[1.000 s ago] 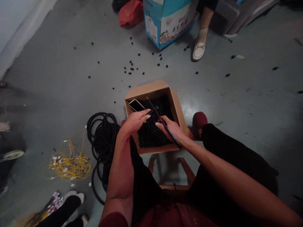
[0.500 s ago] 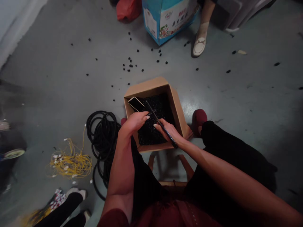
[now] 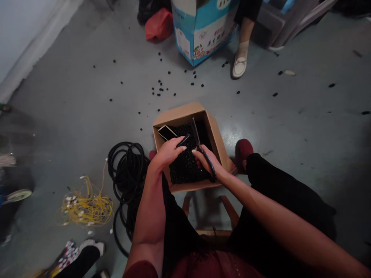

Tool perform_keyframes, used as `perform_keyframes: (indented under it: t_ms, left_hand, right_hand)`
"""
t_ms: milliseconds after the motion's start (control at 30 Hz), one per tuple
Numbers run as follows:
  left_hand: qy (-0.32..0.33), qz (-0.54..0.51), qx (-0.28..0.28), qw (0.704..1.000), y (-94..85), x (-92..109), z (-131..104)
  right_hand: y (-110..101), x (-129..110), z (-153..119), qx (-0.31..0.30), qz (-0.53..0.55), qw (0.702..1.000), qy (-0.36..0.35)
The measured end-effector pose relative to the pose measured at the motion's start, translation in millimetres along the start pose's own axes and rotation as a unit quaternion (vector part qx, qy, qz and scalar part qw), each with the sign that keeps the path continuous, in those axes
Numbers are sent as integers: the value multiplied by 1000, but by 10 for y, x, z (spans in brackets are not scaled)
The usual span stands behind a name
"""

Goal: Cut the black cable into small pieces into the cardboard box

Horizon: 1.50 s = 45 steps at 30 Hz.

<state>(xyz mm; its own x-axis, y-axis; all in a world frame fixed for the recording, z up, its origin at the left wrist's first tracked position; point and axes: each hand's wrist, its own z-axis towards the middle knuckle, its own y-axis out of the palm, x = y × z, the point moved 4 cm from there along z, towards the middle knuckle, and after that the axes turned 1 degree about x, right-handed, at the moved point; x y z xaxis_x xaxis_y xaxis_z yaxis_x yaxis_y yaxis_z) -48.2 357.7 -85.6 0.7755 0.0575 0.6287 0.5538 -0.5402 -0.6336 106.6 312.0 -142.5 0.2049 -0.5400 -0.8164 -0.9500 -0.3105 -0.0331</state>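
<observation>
Left hand [image 3: 167, 152], frame centre: fingers closed on a short black tube [image 3: 183, 140]. Right hand [image 3: 209, 162]: gripped scissors [image 3: 203, 150], blades beside the tube, over a box [image 3: 215, 131] of black pieces. Phone [image 3: 166, 132] in the box's upper-left corner. Cable coil [image 3: 126, 170] lay left; yellow wires [image 3: 87, 204] at lower left.

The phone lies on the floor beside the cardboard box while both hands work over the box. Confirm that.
Not quite. The head view shows the phone inside the cardboard box, at its far left corner, not on the floor. The left hand and right hand do work over the box.
</observation>
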Motion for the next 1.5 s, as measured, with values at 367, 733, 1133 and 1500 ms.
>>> perform_keyframes:
  t_ms: [367,733,1133,1500]
  left_hand:
    - [-62,-210,114,969,-108,-57,-17]
    - [-62,-177,116,975,-123,-63,-24]
    - [-19,-66,63,996,-138,20,-44]
    - [-31,-51,45,997,-88,-35,-33]
  right_hand:
    - [-227,-318,-26,30,-117,990,-69]
    - [-186,-409,-108,-16,-278,954,-111]
    - [-242,-432,-107,-33,-346,930,-122]
    - [-198,-351,-87,-20,-335,935,-116]
